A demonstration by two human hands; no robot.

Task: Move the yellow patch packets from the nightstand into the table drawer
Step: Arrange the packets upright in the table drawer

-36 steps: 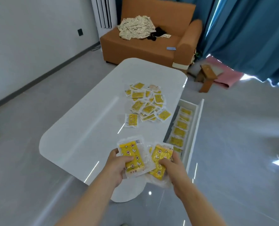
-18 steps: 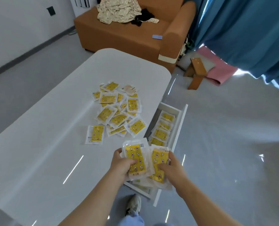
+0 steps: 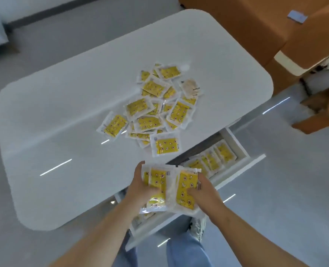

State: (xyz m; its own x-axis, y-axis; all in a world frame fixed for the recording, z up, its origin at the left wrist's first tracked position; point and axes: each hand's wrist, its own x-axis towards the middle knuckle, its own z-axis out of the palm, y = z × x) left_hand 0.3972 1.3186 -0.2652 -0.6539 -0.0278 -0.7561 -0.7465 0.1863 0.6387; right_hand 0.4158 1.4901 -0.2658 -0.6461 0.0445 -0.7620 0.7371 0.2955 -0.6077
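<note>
Head camera is looking straight down on a person standing at the open drawer of a white table. The left hand is gripping a small stack of yellow packets, thumb curling over the front. The right hand is pinching a second stack the same way, thumb on top and fingers tucked behind. The two stacks are touching side by side and hovering right over the near end of the drawer, not yet let go.

Progress-wise, it's looking like somewhere in the early-to-middle part. A row of packets is already sitting in the far end of the drawer, leaning on each other, and a few more are peeking out under the hands. But a big loose pile is lying on the tabletop near the drawer edge, well over a dozen by the look of it. One pale packet mixed in isn't showing yellow. So even with this handful going in, several more trips are probably waiting. An orange sofa is sitting beyond the table.
</note>
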